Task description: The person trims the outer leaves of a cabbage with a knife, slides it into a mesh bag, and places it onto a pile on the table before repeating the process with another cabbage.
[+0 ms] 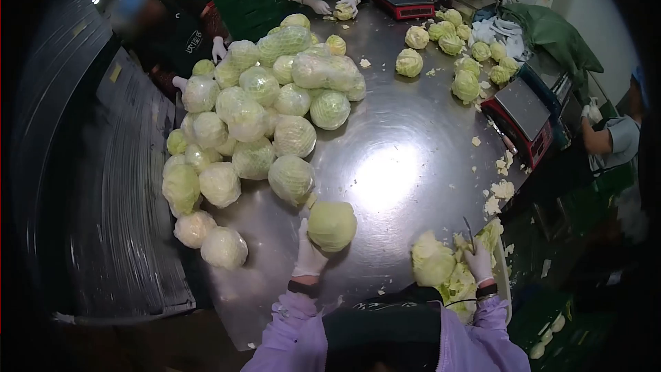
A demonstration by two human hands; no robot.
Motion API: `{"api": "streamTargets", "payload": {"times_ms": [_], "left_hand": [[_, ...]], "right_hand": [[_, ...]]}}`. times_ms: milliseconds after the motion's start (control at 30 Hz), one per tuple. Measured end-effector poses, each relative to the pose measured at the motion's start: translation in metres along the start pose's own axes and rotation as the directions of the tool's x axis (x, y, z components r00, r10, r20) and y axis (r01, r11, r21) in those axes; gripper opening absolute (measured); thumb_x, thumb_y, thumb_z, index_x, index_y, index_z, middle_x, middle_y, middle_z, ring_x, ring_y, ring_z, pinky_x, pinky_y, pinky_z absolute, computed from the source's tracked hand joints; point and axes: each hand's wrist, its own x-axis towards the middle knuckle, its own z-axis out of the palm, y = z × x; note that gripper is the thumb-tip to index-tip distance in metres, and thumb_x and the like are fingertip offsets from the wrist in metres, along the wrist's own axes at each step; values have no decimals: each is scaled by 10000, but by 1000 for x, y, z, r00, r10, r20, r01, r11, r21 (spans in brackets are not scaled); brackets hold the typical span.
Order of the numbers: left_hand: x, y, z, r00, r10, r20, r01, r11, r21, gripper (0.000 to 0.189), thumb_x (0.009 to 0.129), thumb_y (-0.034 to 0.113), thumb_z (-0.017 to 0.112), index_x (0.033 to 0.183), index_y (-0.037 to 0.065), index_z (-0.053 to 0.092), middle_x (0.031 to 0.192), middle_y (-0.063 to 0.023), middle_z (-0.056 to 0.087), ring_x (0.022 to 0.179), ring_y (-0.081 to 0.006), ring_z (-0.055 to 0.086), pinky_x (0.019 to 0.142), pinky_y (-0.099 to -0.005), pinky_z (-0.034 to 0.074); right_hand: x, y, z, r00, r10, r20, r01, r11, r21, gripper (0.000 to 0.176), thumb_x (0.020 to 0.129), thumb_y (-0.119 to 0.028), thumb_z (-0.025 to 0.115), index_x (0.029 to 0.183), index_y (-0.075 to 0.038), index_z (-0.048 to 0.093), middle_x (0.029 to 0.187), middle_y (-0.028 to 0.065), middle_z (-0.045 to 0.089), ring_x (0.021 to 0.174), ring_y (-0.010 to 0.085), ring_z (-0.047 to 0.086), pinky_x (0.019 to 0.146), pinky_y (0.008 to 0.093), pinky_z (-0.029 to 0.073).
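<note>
My left hand (309, 256), in a white glove, is curled against the left side of a bare pale-green cabbage (332, 226) low over the metal table; its thumb and fingertips are partly hidden. My right hand (479, 263), also gloved, is closed round a knife (469, 229) whose thin blade points up and away from me. Beneath and beside that hand lie loose cabbage leaves (460, 286) in a pale bin (507, 282). A leafy cabbage piece (432, 260) rests just left of the knife.
Plastic-wrapped cabbages (246, 117) form a large pile at left. Small trimmed cabbages (466, 86) sit at far right beside a red scale (520, 120); another scale (404, 4) stands at the back. Leaf scraps (502, 189) litter the right edge. Co-workers stand around the table (365, 262).
</note>
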Motion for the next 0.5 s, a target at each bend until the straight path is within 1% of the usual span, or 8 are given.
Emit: {"api": "streamTargets", "payload": {"times_ms": [67,100,167,200,267,300,400,500], "left_hand": [[7,-12,-3,999,48,3,-48,994,101,623,919,462,498,1377,55,383,1378,-148,429,1240,-298,460,1014,-454,428],[9,-19,-4,995,96,6,-95,972,213,617,914,403,552,1381,49,362,1379,-144,418,1235,-288,461,1009,-445,435],[8,-35,-1,993,114,38,-120,951,285,622,909,367,576,1388,52,334,1376,-144,407,1230,-279,462,1007,-430,436],[7,-42,1,987,143,68,-158,920,359,635,904,330,600,1395,55,306,1374,-144,396,1225,-271,463,1005,-415,437],[2,-56,10,989,140,49,-148,906,396,650,905,316,604,1403,56,278,1371,-150,389,1223,-259,459,998,-393,436],[-3,-61,15,988,156,20,-149,892,426,666,905,301,608,1410,56,250,1368,-155,381,1222,-247,456,990,-372,436],[-28,-74,21,973,229,-25,-174,799,576,616,926,299,585,1405,13,324,1366,-137,407,1261,-231,429,1021,-367,401],[-43,-62,9,984,158,86,-170,660,732,785,872,277,667,1446,1,209,1395,-164,342,1282,-242,374,1019,-345,378]], "right_hand": [[-14,-30,-42,974,-51,-220,-11,962,-272,527,746,-102,698,1241,-20,534,1016,191,630,782,308,630,730,366,502],[-12,-36,-42,973,-46,-226,-20,960,-280,527,746,-102,698,1241,-20,534,1016,191,630,782,308,630,730,366,502],[-9,-47,-35,945,-207,-252,175,974,-146,600,759,-86,715,1302,-4,474,1147,167,592,778,252,639,704,322,520],[-9,-69,-25,996,-55,-67,66,982,178,595,781,-78,702,1320,-14,459,1177,147,578,773,210,633,674,295,518],[-6,-168,-24,958,47,283,-225,736,638,625,827,-75,674,1383,-46,391,1218,76,544,760,84,594,583,211,483],[-4,-190,-18,882,10,470,-384,591,709,650,841,-98,665,1411,-60,355,1211,77,544,735,74,584,543,202,452],[-1,-213,26,827,-106,552,-433,507,745,680,862,-150,660,1441,-75,310,1119,50,571,684,60,553,517,188,425],[-1,-208,56,762,-126,635,-536,428,728,606,887,-242,652,1400,-61,385,964,7,586,640,52,541,519,175,421]]}}
